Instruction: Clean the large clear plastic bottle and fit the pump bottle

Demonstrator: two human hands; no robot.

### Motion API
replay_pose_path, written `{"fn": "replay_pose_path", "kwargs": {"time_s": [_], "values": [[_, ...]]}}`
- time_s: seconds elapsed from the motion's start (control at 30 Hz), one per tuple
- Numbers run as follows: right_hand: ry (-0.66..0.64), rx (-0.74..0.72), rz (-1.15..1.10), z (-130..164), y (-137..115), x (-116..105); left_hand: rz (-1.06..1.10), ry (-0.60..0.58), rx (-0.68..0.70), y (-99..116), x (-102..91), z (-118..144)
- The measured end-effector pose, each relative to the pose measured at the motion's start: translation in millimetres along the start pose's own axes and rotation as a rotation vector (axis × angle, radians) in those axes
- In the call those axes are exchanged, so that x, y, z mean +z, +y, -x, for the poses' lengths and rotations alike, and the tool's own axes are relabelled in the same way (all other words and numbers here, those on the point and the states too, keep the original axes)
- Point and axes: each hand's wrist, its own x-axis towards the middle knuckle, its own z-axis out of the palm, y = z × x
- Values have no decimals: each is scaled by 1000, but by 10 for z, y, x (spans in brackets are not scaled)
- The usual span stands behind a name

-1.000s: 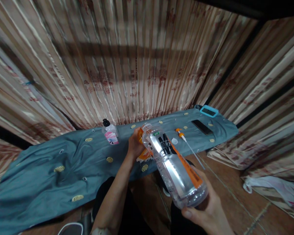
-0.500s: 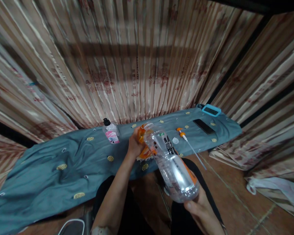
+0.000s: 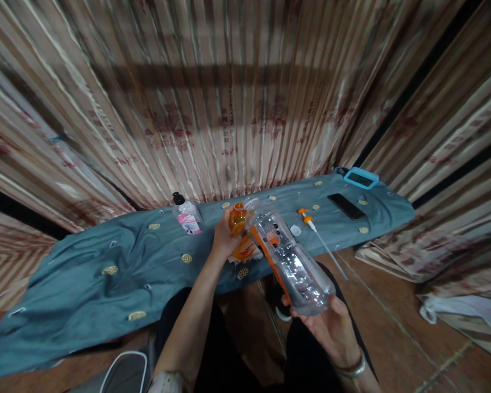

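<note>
Over the bench (image 3: pixel 106 262), your right hand (image 3: pixel 327 327) is gripping the big bottle (image 3: pixel 288 256), now tipped higher, its mouth meeting the orange bottle (image 3: pixel 238 218) your left hand (image 3: pixel 225 237) is gripping.

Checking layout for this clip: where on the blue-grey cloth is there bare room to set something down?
Bare blue-grey cloth stretches left of the small pink-labelled bottle. It is crowded right of the hands: orange pump with tube, black phone.

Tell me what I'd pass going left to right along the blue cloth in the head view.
Small pink-labelled bottle with a black cap → left hand gripping an orange bottle → loose white cap → orange pump sprayer with its dip tube → black phone → blue-framed device.
</note>
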Motion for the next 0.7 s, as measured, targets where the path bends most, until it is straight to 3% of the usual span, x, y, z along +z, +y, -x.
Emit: {"fn": "replay_pose_path", "kwargs": {"time_s": [0.27, 0.43, 0.57, 0.7], "values": [[20, 75, 1, 4, 17, -178, 10, 29, 28, -53, 38, 22], [-32, 132, -40, 25, 43, -131, 78, 85, 49, -129, -51, 104], [-121, 168, -102, 22, 127, 17, 204, 230, 32, 7, -235, 460], [-261, 247, -136, -59, 338, 169, 414, 122, 6, 210, -303, 1034]]}}
